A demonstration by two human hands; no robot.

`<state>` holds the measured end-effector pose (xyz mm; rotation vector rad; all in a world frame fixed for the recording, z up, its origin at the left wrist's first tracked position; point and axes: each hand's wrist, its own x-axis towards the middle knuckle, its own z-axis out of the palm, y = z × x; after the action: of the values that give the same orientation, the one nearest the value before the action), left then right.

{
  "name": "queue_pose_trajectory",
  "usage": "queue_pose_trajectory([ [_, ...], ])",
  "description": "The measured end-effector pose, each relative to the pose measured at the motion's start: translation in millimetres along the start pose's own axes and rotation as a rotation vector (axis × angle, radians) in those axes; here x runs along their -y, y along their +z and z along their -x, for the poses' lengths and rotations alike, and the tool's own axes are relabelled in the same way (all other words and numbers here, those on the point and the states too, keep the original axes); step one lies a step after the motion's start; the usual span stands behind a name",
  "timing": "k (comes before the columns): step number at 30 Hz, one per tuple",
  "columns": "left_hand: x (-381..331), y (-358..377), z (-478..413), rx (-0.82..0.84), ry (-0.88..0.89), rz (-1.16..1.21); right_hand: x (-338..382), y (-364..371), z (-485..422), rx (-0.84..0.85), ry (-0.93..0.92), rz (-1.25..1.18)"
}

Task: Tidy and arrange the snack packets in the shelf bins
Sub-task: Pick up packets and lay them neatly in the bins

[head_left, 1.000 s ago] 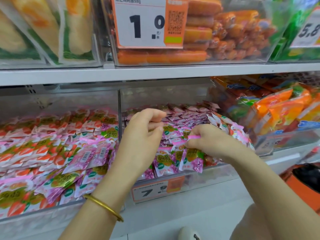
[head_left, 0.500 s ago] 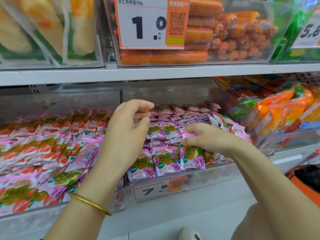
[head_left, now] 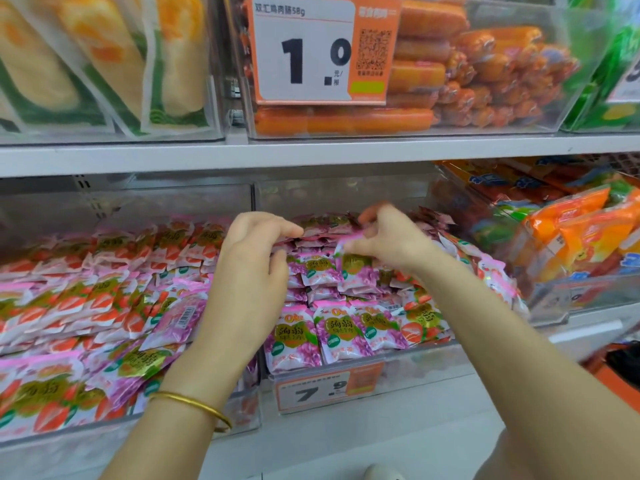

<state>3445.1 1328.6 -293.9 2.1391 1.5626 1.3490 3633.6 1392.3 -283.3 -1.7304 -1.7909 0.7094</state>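
Observation:
Purple grape snack packets (head_left: 343, 337) stand in rows in the clear middle bin (head_left: 426, 358) of the lower shelf. My right hand (head_left: 391, 240) pinches one purple packet (head_left: 358, 271) by its pink top edge, over the middle rows. My left hand (head_left: 252, 268), with a gold bangle on the wrist, curls its fingers over the tops of the back-row purple packets (head_left: 313, 225), thumb in front of them. A few red strawberry packets (head_left: 420, 320) lie mixed in at the bin's right side.
The left bin (head_left: 114, 427) is heaped with red strawberry packets (head_left: 86, 306) and some purple ones. Orange packets (head_left: 588, 237) fill the right bin. Above the white shelf edge (head_left: 311, 152) sit sausages (head_left: 467, 64) and corn packs (head_left: 104, 64). A 7.9 price tag (head_left: 322, 391) hangs below.
Both hands moved up and toward the back of the middle bin. The right hand carried its pinched purple packet from the front row to the middle rows.

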Motion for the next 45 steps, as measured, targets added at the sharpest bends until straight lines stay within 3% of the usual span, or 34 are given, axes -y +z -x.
queue_pose_trajectory([
  [4, 0, -1, 0, 0.000, 0.013, -0.004, -6, 14, 11, -0.032, -0.045, 0.272],
  [9, 1, 0, 0, -0.025, 0.012, -0.002, -10, 9, 22, 0.080, -0.103, 0.342],
  [14, 0, -9, 0, -0.056, 0.001, 0.086, -8, 17, 21, 0.074, -0.139, 0.432],
  [18, 14, -41, -5, -0.169, -0.096, 0.133, 1, 11, 26, -0.008, -0.175, 0.381],
  [21, 30, -68, -4, -0.165, -0.237, 0.084, 14, 20, 34, -0.123, -0.292, 0.228],
  [27, 62, -88, 14, 0.137, -0.329, -0.272, 42, 56, 45, -0.189, -0.548, 0.011],
  [32, 66, -77, 24, 0.525, -0.301, -0.327, 53, 71, 44, -0.157, -0.532, -0.083],
  [35, 67, -70, 26, 0.624, -0.293, -0.424, 56, 73, 44, -0.145, -0.486, -0.140],
  [38, 62, -66, 24, 0.583, -0.289, -0.427, 57, 73, 46, -0.164, -0.460, -0.193],
  [41, 59, -64, 23, 0.407, -0.170, -0.461, 56, 70, 47, -0.166, -0.433, -0.234],
  [45, 62, -63, 23, 0.155, -0.184, -0.423, 53, 68, 47, -0.148, -0.374, -0.284],
])
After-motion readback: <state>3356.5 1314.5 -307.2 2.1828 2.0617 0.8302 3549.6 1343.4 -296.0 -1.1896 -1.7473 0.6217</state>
